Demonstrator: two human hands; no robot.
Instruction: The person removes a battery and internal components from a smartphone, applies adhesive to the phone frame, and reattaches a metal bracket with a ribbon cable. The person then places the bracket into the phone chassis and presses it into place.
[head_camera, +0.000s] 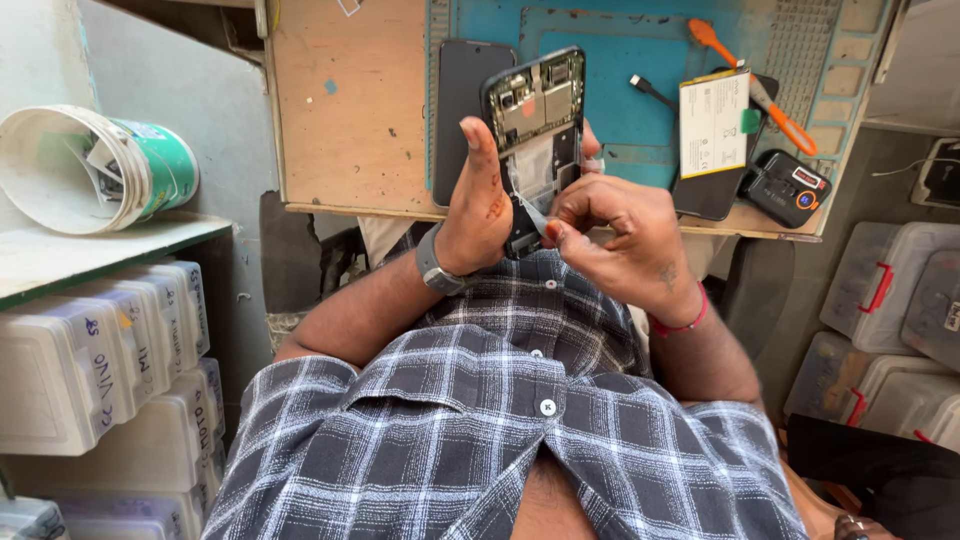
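the opened phone (535, 130) shows a black frame with green and silver boards inside and a pale grey patch at its middle. the strip (528, 205) peeling off it is translucent grey. the left hand (478, 200) carries a reddish mark on the palm and a grey watch (436, 265) at the wrist; the right hand (620, 240) has a red thread bracelet (685, 322). the shirt (520, 430) is a navy, grey and white check. the work mat (620, 90) is blue, the bench (350, 110) light brown. the battery (713, 122) is white with a green tab, the tweezers (760, 90) orange, the bucket (150, 165) green and white.
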